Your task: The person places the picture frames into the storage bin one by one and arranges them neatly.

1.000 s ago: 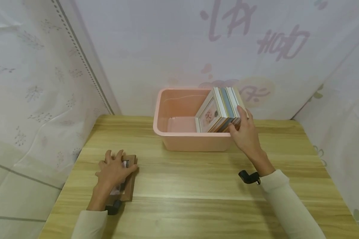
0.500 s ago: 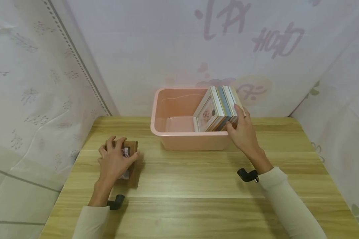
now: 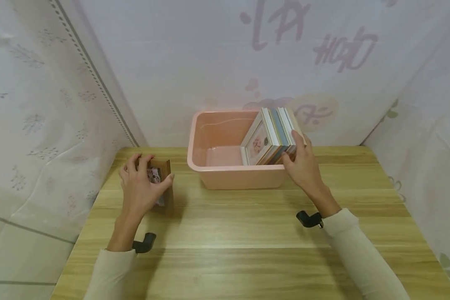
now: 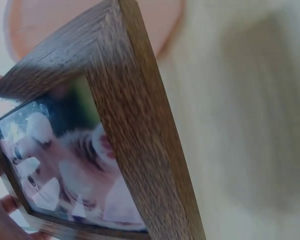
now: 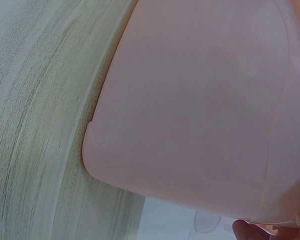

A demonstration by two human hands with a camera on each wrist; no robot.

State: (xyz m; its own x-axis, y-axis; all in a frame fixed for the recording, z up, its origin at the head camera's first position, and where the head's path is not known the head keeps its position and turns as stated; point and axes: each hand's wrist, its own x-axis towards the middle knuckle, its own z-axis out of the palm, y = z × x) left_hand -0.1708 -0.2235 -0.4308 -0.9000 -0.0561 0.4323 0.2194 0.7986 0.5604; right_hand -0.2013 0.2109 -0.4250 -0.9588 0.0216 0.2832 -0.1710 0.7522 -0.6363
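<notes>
A brown wooden picture frame (image 4: 125, 110) with an animal photo behind glass is gripped by my left hand (image 3: 136, 189), over the left part of the table. The frame is tilted up; its thick edge shows between thumb and fingers in the head view, and my palm covers part of it. My right hand (image 3: 303, 164) holds the near corner of several stacked picture frames (image 3: 281, 129), white, blue and gold-edged, which lean in the right end of a pink plastic bin (image 3: 238, 168). In the right wrist view, the bin's wall hides most of that hand; some fingers (image 5: 245, 231) show at its rim.
The bin stands near the back of the wood-grain table (image 3: 228, 229), close to a printed white cloth backdrop (image 3: 172, 62). Its left half shows bare pink floor. Cloth also hangs along both sides. A black wrist mount (image 3: 309, 218) juts from the right wrist.
The left hand has lifted the brown picture frame from lying flat to a tilted stance and carried it toward the back of the table. The right hand has stayed on the stacked frames.
</notes>
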